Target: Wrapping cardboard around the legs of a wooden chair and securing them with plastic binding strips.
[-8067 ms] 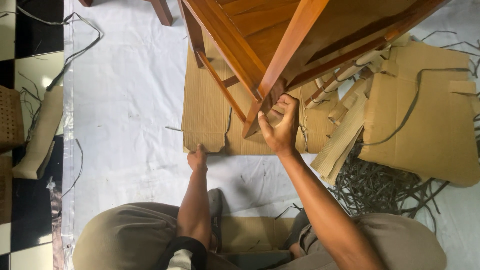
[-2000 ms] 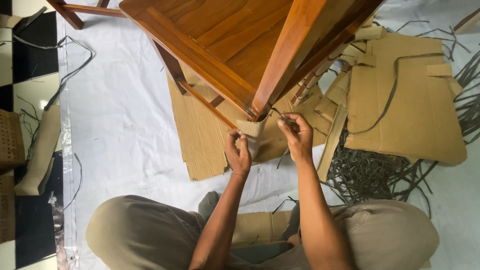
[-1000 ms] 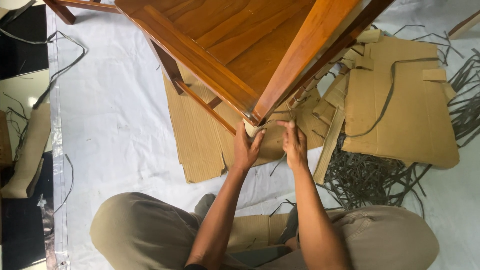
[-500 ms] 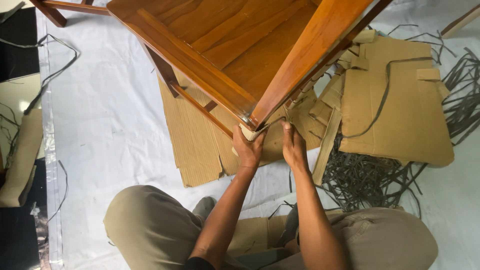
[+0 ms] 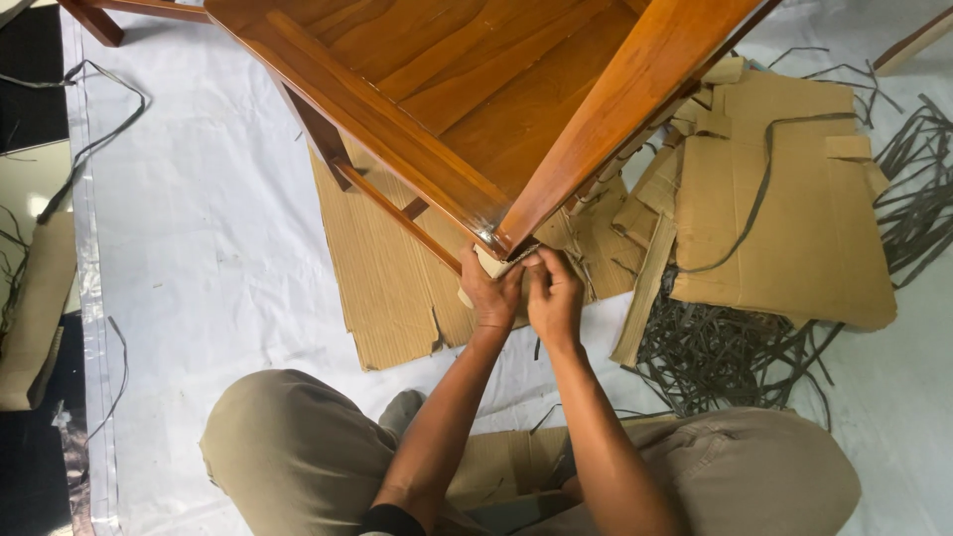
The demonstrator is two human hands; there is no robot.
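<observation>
Both hands meet at the chair (image 5: 467, 89) leg's foot: left hand (image 5: 488, 298) clamped around the cardboard wrap (image 5: 490, 264), right hand (image 5: 556, 294) pinching its edge. Flat brown cardboard sheet (image 5: 794, 199) at 3 o'clock.

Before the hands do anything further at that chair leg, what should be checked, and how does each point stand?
1. Left hand on the cardboard wrap at the leg's end: ok.
2. Right hand at the same spot, fingers closed: ok.
3. Dark strap in right hand: cannot tell.
4. Wooden chair tilted over the flat cardboard sheet: ok.
5. Loose strap pile apart from the hands: ok.
</observation>
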